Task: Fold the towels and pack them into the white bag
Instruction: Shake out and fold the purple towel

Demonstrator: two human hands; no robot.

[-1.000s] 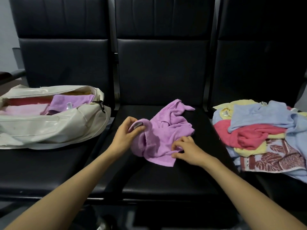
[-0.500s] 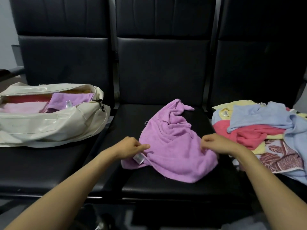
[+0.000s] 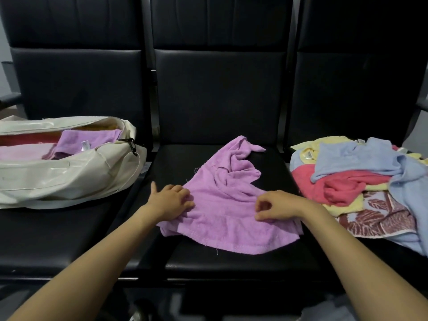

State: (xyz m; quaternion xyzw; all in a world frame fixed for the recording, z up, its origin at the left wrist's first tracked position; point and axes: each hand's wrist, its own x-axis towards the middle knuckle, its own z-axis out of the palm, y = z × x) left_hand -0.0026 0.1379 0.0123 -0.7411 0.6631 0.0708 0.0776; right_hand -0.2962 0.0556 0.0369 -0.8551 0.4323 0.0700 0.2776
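A crumpled purple towel (image 3: 231, 205) is being gripped on the middle seat (image 3: 183, 163) by the left hand (image 3: 170, 201) and the right hand (image 3: 275, 206), set apart, while packed towels (image 3: 88, 141) are being held in the white bag (image 3: 69, 179) and a pile (image 3: 347, 181) is being left unfolded.

I see the purple towel (image 3: 231, 218) crumpled on the middle seat (image 3: 231, 262). The white bag (image 3: 69, 179) lies open at left, towels (image 3: 88, 142) inside. A towel heap (image 3: 352, 181) lies right.
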